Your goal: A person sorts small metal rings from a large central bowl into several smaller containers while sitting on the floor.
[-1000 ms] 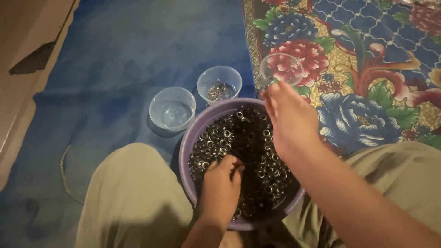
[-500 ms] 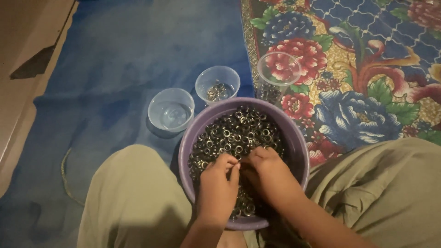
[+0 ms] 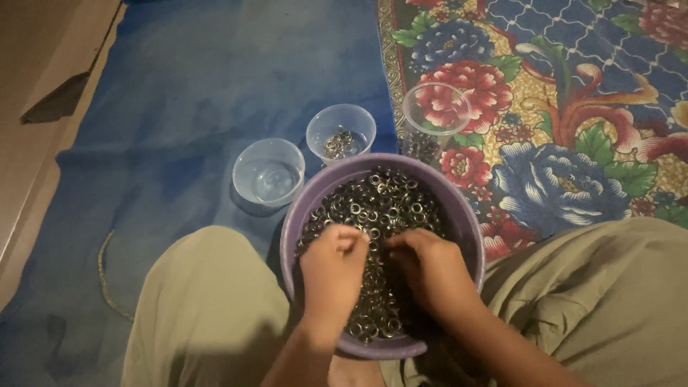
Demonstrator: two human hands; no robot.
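Both hands are down inside a round purple plastic basin (image 3: 301,215) that sits between the person's knees, and the basin is heaped with small dark metal rings (image 3: 380,201). The left hand (image 3: 333,269) comes in from below with the wrist bent and the back of the hand up; its fingers are curled close together, the tips pinched on the rings beside the thumb, though what exactly lies between them cannot be told. The right hand (image 3: 430,269) lies just beside it, nearly touching, knuckles up and fingers bent down into the pile, its grip hidden by the hand itself. Beyond the left hand's fingertips stand two small clear plastic cups on the blue floor mat (image 3: 179,107): one bare cup (image 3: 269,172) and one cup holding a few rings (image 3: 341,132). Beyond the right hand, a third clear cup (image 3: 436,109) stands on the edge of a flowered rug (image 3: 573,143). Both forearms rise between khaki trouser legs (image 3: 208,308).
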